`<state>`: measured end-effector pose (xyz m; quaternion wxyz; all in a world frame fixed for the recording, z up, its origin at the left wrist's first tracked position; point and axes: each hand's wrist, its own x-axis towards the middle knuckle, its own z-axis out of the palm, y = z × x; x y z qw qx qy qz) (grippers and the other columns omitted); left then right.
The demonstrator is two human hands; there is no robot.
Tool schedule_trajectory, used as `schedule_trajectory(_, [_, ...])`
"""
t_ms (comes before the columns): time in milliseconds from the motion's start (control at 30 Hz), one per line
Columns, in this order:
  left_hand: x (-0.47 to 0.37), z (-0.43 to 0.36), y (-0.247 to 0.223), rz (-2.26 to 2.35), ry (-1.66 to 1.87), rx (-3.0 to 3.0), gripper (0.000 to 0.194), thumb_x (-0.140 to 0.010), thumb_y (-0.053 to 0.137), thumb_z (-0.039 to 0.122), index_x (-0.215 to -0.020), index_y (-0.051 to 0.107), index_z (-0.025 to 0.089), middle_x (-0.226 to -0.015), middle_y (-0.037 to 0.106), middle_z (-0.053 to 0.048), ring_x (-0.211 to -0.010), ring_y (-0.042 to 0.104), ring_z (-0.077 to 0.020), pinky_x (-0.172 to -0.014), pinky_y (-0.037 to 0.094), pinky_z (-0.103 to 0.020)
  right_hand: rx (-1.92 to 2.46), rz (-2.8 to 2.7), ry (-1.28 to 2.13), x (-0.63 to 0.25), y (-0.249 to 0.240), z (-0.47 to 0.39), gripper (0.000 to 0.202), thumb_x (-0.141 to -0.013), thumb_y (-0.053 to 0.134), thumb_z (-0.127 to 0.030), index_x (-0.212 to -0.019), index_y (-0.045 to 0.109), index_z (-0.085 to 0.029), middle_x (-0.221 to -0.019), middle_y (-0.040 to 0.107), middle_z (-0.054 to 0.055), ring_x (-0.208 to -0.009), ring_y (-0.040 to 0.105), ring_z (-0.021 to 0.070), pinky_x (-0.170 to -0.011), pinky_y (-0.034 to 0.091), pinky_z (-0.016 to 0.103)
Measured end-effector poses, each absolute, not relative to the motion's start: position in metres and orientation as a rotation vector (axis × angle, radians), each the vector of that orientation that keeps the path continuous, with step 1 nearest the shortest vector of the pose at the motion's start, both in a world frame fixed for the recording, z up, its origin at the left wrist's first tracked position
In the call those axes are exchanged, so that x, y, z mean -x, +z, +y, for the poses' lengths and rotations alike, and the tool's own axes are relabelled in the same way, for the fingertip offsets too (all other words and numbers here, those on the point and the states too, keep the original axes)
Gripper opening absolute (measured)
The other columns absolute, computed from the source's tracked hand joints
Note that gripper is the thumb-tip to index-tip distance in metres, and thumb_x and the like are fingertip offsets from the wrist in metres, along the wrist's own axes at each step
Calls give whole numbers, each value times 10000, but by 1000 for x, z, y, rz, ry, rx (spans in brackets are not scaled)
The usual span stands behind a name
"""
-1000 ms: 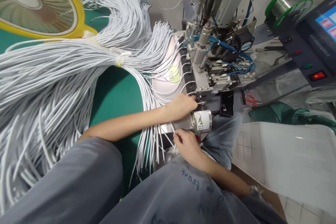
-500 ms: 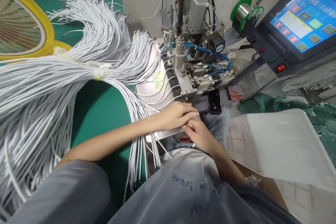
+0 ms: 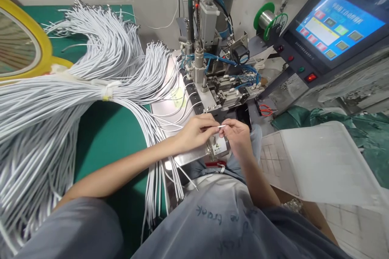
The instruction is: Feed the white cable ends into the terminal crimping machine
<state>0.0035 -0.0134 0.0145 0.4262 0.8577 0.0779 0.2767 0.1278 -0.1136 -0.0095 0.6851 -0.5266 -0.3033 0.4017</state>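
Between my two hands a short stretch of white cable (image 3: 223, 126) shows, its end at my right fingers. My left hand (image 3: 197, 129) pinches it between thumb and fingers, over the metal plate's front corner. From the other side my right hand (image 3: 238, 135) pinches the cable end. Just beyond my hands stands the machine (image 3: 209, 85) with cylinders and blue air hoses. Several white cables run into the black slotted strip (image 3: 192, 89) along its left edge. A large bundle of white cables (image 3: 60, 93), tied with a band (image 3: 107, 90), spreads to my left.
A yellow-framed round fan (image 3: 45, 52) stands far left on the green mat (image 3: 106, 129). On the right are a touch screen (image 3: 337, 28), a solder wire spool (image 3: 268, 20), red-handled scissors (image 3: 266, 110) and a white plastic bin (image 3: 322, 162). Loose cable ends (image 3: 156, 186) hang over the plate's front.
My hands, overlapping before, have drawn apart, and white cable now shows between their fingertips. My right hand has turned and moved up. The camera view has shifted slightly.
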Motion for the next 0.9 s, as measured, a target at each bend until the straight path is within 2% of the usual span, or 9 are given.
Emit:
schedule_trajectory(133, [-4,-14,14,182,752,-2155,174,-865,522,195,-834,685,142,-713,596,-29,-678,554,-103,-614,461,-226,1172,-778,722,-126,-14,-110,117,-675,691,-282,-645,629,-188,-683,560,-1,-565,495,98,-517,412,250])
schedule_trajectory(300, [-3,-12,13,174,743,-2117,202,-884,488,206,-851,673,131,-640,573,-15,-612,535,-94,-562,445,-210,1252,-928,721,-133,-10,-113,105,-740,638,-286,-729,677,-189,-714,580,16,-562,495,106,-508,409,261])
schedule_trajectory(400, [-1,-9,11,143,721,-2218,216,-890,445,162,-908,658,131,-677,560,-19,-629,530,-94,-576,439,-213,1297,-1011,676,-138,-3,-115,100,-747,622,-259,-728,680,-179,-702,573,20,-601,510,118,-503,389,252])
schedule_trajectory(567, [0,-8,7,138,713,-2349,239,-868,412,93,-930,640,131,-721,548,-28,-652,520,-100,-584,428,-216,1373,-1010,715,-140,2,-114,173,-735,612,-250,-588,600,-160,-542,410,-41,-479,348,73,-448,273,235])
schedule_trajectory(633, [-2,-10,7,147,738,-2354,226,-870,417,103,-906,639,131,-697,540,-21,-632,512,-97,-567,424,-209,1386,-979,676,-136,0,-113,190,-729,610,-260,-569,587,-160,-522,368,-48,-485,331,77,-452,260,237])
schedule_trajectory(800, [-3,-17,7,218,818,-2410,192,-880,450,154,-839,634,116,-666,548,-18,-608,514,-94,-555,421,-198,1532,-957,356,-117,-5,-114,255,-792,544,-270,-564,587,-166,-518,339,-40,-487,324,89,-468,267,254])
schedule_trajectory(900, [-2,-15,4,208,851,-2564,222,-879,412,126,-854,631,101,-677,537,-27,-599,502,-96,-528,399,-194,1629,-1054,169,-114,-5,-115,283,-795,530,-254,-524,562,-176,-494,312,-41,-473,290,90,-477,272,262])
